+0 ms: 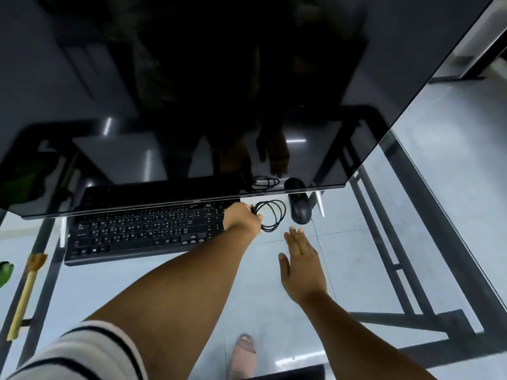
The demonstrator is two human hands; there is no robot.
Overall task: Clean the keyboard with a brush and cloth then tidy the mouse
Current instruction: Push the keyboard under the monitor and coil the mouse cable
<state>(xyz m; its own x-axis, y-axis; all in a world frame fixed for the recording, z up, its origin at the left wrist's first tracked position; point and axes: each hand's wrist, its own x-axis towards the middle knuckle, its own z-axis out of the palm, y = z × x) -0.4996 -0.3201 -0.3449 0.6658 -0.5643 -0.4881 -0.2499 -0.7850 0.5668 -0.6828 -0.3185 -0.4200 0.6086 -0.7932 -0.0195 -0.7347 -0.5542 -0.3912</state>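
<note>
A black keyboard (142, 231) lies on the glass desk, partly under the monitor's lower edge. To its right, my left hand (242, 216) is closed on the coiled black mouse cable (271, 215). The black mouse (300, 211) sits just right of the coil, its far end hidden under the monitor. My right hand (300, 263) hovers flat with fingers apart, a little in front of the mouse, holding nothing. A wooden-handled brush (24, 294) lies at the desk's left edge. A green cloth (5, 272) shows at the far left.
A large dark monitor (219, 91) fills the upper view and overhangs the desk. The glass desktop (356, 242) rests on a black metal frame (411, 270). A pale tiled floor and my sandalled foot (244, 355) show through the glass.
</note>
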